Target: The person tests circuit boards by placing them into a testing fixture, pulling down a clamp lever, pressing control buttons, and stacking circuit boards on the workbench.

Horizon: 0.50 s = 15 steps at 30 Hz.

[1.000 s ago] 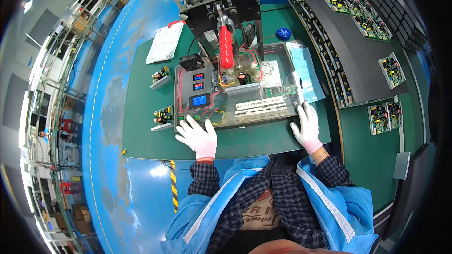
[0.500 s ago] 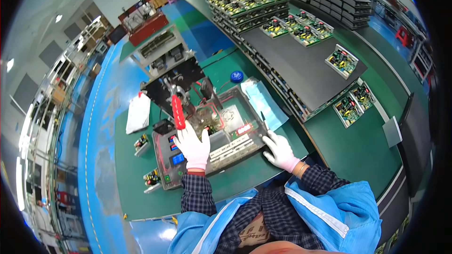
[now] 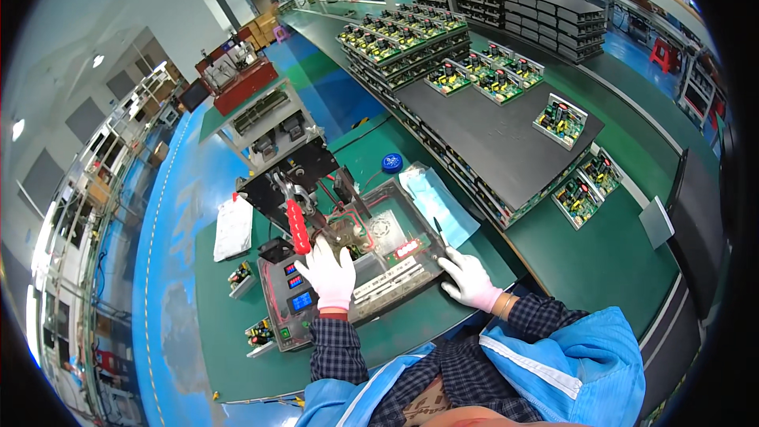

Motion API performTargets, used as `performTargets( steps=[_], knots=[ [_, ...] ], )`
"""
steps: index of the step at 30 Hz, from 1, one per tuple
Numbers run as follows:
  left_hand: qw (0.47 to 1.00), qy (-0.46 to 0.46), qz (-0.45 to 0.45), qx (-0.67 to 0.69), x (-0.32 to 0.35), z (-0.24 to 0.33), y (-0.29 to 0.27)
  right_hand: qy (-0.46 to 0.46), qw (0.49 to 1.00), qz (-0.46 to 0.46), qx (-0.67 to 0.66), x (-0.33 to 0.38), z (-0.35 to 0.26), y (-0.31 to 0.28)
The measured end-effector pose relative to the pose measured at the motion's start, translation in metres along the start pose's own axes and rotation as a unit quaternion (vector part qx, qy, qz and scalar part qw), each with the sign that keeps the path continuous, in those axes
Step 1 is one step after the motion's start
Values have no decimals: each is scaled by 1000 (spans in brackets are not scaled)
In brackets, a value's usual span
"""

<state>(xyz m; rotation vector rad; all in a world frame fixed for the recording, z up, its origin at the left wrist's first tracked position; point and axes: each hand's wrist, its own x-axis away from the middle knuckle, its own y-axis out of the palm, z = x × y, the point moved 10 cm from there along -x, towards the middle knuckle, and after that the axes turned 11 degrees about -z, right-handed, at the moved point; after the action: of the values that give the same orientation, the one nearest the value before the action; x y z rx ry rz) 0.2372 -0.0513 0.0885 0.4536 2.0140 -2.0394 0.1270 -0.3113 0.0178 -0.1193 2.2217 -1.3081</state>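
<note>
My left hand (image 3: 328,275), in a white glove, is open with its fingers spread over the left part of a clear-topped test fixture (image 3: 395,292). Its fingertips are beside the lower end of the red clamp handle (image 3: 297,226); whether they touch it is hard to see. Under the clamp, a circuit board (image 3: 353,251) shows only in part. My right hand (image 3: 472,281), also gloved, is at the fixture's right corner, its fingers closed on a thin black pen (image 3: 439,231) that points away from me. Lit displays (image 3: 300,300) are left of my left hand.
A light-blue sheet (image 3: 439,205) and a round blue container (image 3: 392,163) lie behind the fixture. Small circuit boards (image 3: 259,334) stand at its left, near a white paper (image 3: 233,228). On the right, black trays (image 3: 490,138) carry several boards, with a dark monitor (image 3: 696,245) farther right.
The whole view has shifted, so the bench sits lower in the picture. Both hands stay at about the same places on the fixture, and the clamp handle looks unmoved.
</note>
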Motion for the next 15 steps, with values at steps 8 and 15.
performTargets(
  steps=[8,15],
  knots=[
    [1000,-4,10,-3,4,1,-5,1,1000,-27,8,-2,1,7],
    [1000,-14,-5,0,2,2,-3,25,999,-34,9,-4,2,9]
  ],
)
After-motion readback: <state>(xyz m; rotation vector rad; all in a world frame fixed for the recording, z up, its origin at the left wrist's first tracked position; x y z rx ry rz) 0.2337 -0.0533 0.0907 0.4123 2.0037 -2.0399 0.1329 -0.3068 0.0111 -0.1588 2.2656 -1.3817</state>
